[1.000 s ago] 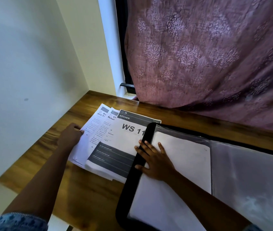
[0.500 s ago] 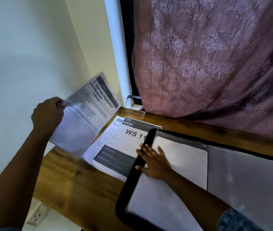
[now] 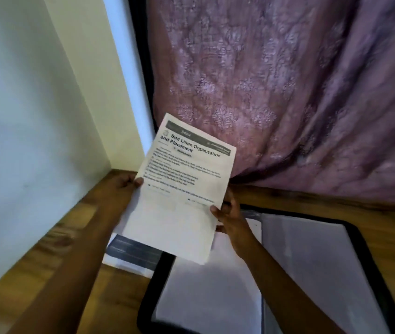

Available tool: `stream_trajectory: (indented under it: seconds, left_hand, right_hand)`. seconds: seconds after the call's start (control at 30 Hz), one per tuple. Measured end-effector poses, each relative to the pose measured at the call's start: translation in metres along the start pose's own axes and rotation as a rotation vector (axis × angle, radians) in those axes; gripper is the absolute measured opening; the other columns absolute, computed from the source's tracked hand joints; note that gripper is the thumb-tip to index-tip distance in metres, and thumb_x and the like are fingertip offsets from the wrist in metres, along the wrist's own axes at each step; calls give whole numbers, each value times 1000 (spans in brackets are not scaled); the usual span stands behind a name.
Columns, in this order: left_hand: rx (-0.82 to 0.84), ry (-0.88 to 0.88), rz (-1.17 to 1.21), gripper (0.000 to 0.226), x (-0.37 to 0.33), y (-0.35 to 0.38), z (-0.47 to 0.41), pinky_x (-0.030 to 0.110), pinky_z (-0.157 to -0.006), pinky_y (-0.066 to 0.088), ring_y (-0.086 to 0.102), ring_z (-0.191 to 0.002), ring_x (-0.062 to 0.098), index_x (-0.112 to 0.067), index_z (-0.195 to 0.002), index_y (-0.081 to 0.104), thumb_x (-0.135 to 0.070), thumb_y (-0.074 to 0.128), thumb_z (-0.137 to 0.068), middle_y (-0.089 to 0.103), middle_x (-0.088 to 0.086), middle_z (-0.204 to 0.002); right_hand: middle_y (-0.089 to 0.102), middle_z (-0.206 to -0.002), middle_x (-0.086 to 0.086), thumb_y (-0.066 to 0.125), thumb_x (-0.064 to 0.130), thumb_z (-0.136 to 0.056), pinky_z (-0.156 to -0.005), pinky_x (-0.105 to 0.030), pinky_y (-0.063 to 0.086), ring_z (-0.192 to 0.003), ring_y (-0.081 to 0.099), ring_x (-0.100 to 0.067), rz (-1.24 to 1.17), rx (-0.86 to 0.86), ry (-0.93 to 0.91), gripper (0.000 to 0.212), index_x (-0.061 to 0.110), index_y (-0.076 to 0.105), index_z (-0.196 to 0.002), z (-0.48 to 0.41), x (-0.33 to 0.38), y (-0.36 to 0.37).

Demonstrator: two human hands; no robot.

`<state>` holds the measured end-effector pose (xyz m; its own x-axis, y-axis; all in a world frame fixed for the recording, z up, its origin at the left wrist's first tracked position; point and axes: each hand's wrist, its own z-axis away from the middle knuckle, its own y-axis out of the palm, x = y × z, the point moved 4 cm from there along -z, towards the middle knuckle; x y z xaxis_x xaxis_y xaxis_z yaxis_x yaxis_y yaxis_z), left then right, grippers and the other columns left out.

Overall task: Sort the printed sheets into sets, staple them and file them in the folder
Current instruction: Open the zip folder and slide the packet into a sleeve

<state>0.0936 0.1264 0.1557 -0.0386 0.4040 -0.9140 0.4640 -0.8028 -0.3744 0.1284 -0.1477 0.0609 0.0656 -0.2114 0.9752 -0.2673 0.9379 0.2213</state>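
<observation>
1. My left hand (image 3: 123, 186) grasps the white printed sheet (image 3: 182, 189), headed "Bed Linen Organization and Placement", at its left edge. The thumb lies on the printed face and the other fingers (image 3: 119, 180) are curled behind the paper.
2. My right hand (image 3: 231, 213) grasps the same sheet at its right edge, lower down, with the thumb tip on the front and the fingers behind.
3. The sheet is up in the air above the worktop, facing me, its heading end tipped away towards the curtain. I cannot tell whether one page or several sit in my grip.
4. Below it the black-edged open folder (image 3: 149, 297) with clear plastic sleeves lies flat on the brown wooden worktop (image 3: 47, 273). White paper shows inside the near sleeve.
5. A stack of printed sheets (image 3: 131, 254) with a dark grey banner lies on the worktop just left of the folder. The folder's corner overlaps its right side, and the raised sheet hides its far part.
6. A mauve patterned curtain (image 3: 288, 92) hangs down to the back edge of the worktop, with a white window frame (image 3: 124, 68) beside it and a pale wall (image 3: 23, 104) on the left.
</observation>
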Motion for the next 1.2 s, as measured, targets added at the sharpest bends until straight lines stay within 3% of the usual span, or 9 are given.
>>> stream_trajectory:
  seconds: [0.17, 0.23, 0.43, 0.53, 0.67, 0.8, 0.93, 1.07, 1.2]
  left_hand:
    - [281, -68, 149, 25, 0, 96, 39, 32, -79, 47, 63, -75, 16, -24, -71, 73, -12, 63, -91, 72, -7, -74]
    - [530, -116, 114, 12, -5, 131, 61, 35, -85, 50, 66, -95, 21, -27, -98, 71, -25, 60, -93, 73, -1, -100]
    - [968, -85, -9, 84, 1, 224, 133, 43, -117, 25, 30, -137, 5, -50, -139, 36, -91, 36, -66, 28, -25, -149]
    - [981, 14, 38, 80, 14, 258, 167, 37, -116, 29, 30, -133, -5, -45, -130, 46, -88, 49, -63, 29, -31, -144]
    - [964, 312, -111, 62, 24, 294, 207, 28, -115, 28, 16, -138, -11, -47, -132, 45, -79, 42, -78, 18, -34, -149]
    - [931, 401, -29, 51, 22, 314, 222, 18, -114, 22, 20, -141, -3, -50, -136, 33, -68, 40, -88, 21, -33, -149]
    - [750, 311, 60, 39, 13, 328, 197, 16, -108, 34, 35, -133, -4, -57, -129, 43, -51, 51, -92, 37, -16, -148]
    - [568, 253, -480, 50, 13, 359, 143, 38, -118, 22, 33, -140, 17, -27, -144, 35, -30, 52, -97, 35, 0, -153]
    - [579, 271, -872, 61, 18, 386, 115, 43, -118, 3, 7, -148, 19, -18, -154, 12, -46, 27, -102, 12, 3, -161]
  right_hand:
    - [43, -143, -1, 61, -3, -86, -102, -35, 46, -129, 45, -17, 265, -111, -179, 78, 27, 20, -145, 39, -9, -74]
    - [46, -138, 2, 56, -9, -87, -104, -36, 44, -128, 46, -19, 326, -102, -124, 58, 23, 41, -134, 55, -10, -99]
    - [56, -122, 0, 52, -3, -91, -91, -25, 51, -109, 57, -17, 330, -178, 171, 32, 21, 60, -112, 84, -20, -157]
    - [67, -110, -5, 49, 18, -97, -91, -36, 51, -101, 63, -22, 171, -286, 256, 18, 20, 66, -102, 96, -15, -171]
    - [69, -101, -7, 45, 53, -92, -88, -40, 52, -93, 65, -24, 43, -316, 443, 39, 20, 64, -100, 103, -25, -196]
    - [70, -104, -7, 61, 23, -90, -70, -24, 55, -84, 69, -13, 129, -284, 338, 15, 15, 67, -101, 105, -24, -216]
    - [68, -108, -10, 67, 23, -86, -86, -41, 53, -94, 64, -26, 187, -433, 336, 23, 12, 65, -106, 101, -12, -254]
    - [64, -105, -4, 68, 23, -86, -67, -27, 48, -85, 60, -16, 154, -546, 314, 29, 12, 61, -112, 104, 3, -294]
    - [58, -110, 0, 68, 19, -86, -82, -31, 41, -81, 54, -7, 165, -540, 285, 36, 17, 55, -119, 107, 5, -305]
